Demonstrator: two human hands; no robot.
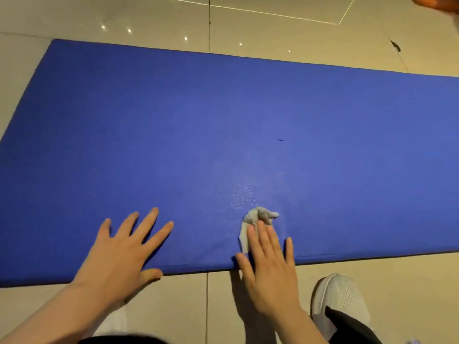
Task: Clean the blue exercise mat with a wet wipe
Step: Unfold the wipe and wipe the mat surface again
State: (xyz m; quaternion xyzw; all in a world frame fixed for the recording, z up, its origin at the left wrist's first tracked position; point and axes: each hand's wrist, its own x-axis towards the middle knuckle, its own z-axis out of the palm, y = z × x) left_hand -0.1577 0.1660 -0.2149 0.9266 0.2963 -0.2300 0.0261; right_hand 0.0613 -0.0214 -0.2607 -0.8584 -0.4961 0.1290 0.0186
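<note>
Head view: wet wipe (258, 218) under right hand (269, 266).

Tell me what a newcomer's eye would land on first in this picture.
The blue exercise mat fills most of the view, lying flat on the beige tiled floor. At its near edge the right hand presses a crumpled wet wipe with straight fingers, while the left hand lies spread flat on the mat. A white shoe shows at bottom right.

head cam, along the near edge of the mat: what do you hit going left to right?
left hand flat on the blue mat → crumpled wet wipe → right hand pressing the wipe → white shoe on the tiled floor.
</note>
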